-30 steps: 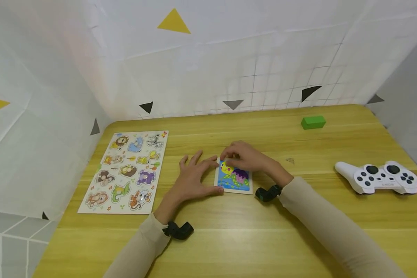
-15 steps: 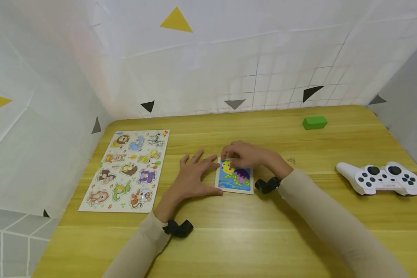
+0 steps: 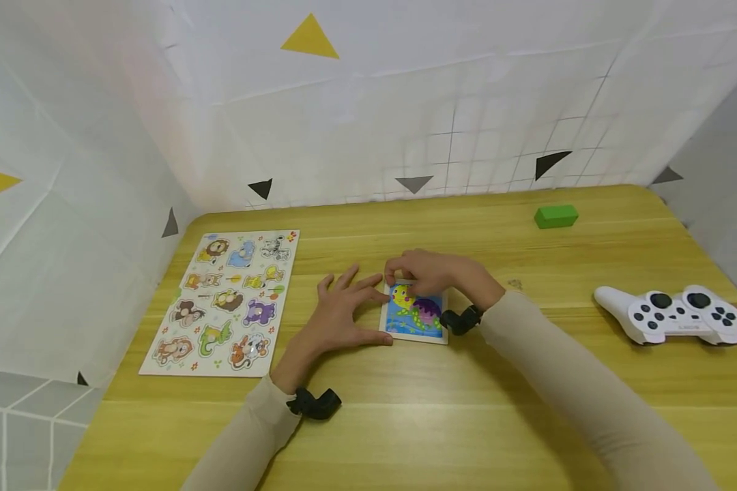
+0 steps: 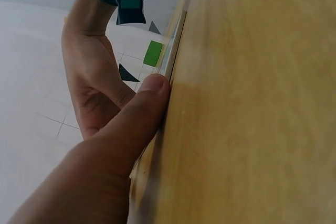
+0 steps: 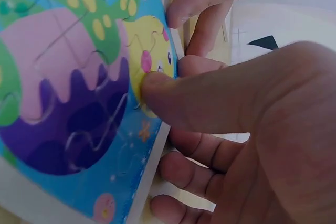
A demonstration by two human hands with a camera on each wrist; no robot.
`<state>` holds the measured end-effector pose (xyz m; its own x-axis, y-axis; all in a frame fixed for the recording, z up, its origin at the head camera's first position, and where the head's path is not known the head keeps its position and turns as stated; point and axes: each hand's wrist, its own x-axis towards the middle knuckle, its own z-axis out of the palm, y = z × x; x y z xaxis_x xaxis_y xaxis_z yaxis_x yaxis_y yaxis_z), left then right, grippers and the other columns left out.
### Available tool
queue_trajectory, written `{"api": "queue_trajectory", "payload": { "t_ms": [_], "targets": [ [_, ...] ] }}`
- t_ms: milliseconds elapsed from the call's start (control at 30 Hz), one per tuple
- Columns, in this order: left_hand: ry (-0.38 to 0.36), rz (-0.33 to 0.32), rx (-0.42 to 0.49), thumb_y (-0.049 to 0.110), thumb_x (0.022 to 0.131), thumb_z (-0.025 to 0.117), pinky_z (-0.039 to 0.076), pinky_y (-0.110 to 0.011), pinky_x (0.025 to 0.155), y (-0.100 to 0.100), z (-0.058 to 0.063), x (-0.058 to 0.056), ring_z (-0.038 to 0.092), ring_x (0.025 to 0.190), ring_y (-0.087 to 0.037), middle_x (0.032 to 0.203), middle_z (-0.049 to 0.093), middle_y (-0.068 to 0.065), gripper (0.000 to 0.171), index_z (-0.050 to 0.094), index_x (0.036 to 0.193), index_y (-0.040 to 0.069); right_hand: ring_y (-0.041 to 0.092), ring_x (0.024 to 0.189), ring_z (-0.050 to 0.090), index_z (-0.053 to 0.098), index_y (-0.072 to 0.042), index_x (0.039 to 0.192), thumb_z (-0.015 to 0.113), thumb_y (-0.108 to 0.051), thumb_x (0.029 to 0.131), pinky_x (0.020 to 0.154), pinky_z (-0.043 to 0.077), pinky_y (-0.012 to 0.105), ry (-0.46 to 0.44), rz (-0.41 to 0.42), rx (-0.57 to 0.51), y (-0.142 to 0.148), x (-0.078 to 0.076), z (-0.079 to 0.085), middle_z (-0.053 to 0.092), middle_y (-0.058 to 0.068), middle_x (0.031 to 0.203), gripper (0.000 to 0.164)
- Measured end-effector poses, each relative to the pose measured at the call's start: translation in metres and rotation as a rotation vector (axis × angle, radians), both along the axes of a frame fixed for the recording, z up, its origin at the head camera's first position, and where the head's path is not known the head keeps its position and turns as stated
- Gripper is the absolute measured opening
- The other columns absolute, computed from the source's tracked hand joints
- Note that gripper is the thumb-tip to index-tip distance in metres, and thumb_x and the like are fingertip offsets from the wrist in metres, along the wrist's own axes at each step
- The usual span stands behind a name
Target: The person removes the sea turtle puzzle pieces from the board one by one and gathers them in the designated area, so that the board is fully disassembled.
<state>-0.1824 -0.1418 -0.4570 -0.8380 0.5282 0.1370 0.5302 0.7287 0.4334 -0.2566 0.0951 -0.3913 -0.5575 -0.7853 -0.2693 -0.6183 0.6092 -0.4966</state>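
Observation:
A small square jigsaw puzzle (image 3: 413, 320) with a turtle picture and pale frame lies on the table. My right hand (image 3: 432, 269) holds it at the far edge. In the right wrist view, the right thumb (image 5: 194, 98) presses on the turtle's yellow head, while the other fingers curl at the frame's edge. My left hand (image 3: 342, 315) lies spread at the left side, its index fingertip near the frame's left edge. In the left wrist view, the left thumb (image 4: 147, 100) touches the puzzle's edge. The right hand hides part of the puzzle's far edge in the head view.
A larger animal puzzle board (image 3: 224, 303) lies at the left of the wooden table (image 3: 405, 423). A green block (image 3: 555, 217) sits at the back right, and a white game controller (image 3: 669, 315) at the right. White sheeting (image 3: 356, 136) stands behind the table.
My right hand and wrist have shifted slightly left over the puzzle, and the right fingers now sit closer to its far left corner. The left hand stays almost in place.

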Motion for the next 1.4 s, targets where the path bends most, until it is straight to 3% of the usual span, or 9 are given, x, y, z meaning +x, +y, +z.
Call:
{"api": "queue_trajectory", "payload": {
  "t_ms": [300, 567, 833, 1100, 1400],
  "targets": [
    [0.018, -0.012, 0.029, 0.070, 0.071, 0.080, 0.007, -0.068, 0.116, -0.001, 0.003, 0.001, 0.020, 0.156, -0.040, 0.161, 0.043, 0.009, 0.060, 0.068, 0.120, 0.039, 0.020, 0.083, 0.045, 0.061, -0.018, 0.109, 0.064, 0.002, 0.086, 0.071, 0.037, 0.033, -0.032, -0.013, 0.039, -0.007, -0.004, 0.004, 0.054, 0.010, 0.096, 0.030],
    [0.014, -0.026, 0.039, 0.069, 0.071, 0.081, 0.007, -0.070, 0.115, 0.000, 0.002, 0.001, 0.019, 0.157, -0.041, 0.162, 0.040, 0.011, 0.057, 0.068, 0.119, 0.040, 0.012, 0.058, 0.030, 0.058, -0.011, 0.106, 0.062, 0.010, 0.085, 0.057, 0.028, 0.027, -0.136, 0.001, 0.021, -0.009, -0.009, 0.004, 0.033, -0.002, 0.068, 0.030],
    [0.016, -0.040, 0.047, 0.067, 0.073, 0.081, 0.006, -0.071, 0.115, 0.000, 0.002, 0.001, 0.018, 0.156, -0.043, 0.162, 0.040, 0.009, 0.055, 0.069, 0.119, 0.040, 0.016, 0.069, 0.035, 0.056, -0.011, 0.104, 0.063, 0.010, 0.082, 0.063, 0.032, 0.030, -0.150, -0.004, -0.001, -0.007, -0.011, 0.002, 0.043, 0.005, 0.085, 0.031],
    [0.008, -0.033, 0.039, 0.067, 0.073, 0.081, 0.006, -0.070, 0.116, 0.000, 0.002, 0.000, 0.018, 0.157, -0.041, 0.163, 0.039, 0.011, 0.053, 0.069, 0.118, 0.041, 0.019, 0.076, 0.040, 0.056, -0.004, 0.103, 0.061, 0.012, 0.081, 0.072, 0.036, 0.031, -0.137, 0.068, -0.151, -0.002, -0.011, -0.004, 0.049, 0.011, 0.087, 0.027],
    [0.002, -0.027, 0.040, 0.067, 0.073, 0.081, 0.006, -0.070, 0.116, 0.001, 0.001, 0.000, 0.018, 0.157, -0.040, 0.162, 0.041, 0.009, 0.052, 0.070, 0.116, 0.041, 0.023, 0.084, 0.047, 0.059, -0.005, 0.116, 0.061, 0.009, 0.086, 0.078, 0.042, 0.034, -0.188, 0.022, -0.257, 0.008, -0.010, -0.015, 0.055, 0.011, 0.097, 0.034]
  ]
}}
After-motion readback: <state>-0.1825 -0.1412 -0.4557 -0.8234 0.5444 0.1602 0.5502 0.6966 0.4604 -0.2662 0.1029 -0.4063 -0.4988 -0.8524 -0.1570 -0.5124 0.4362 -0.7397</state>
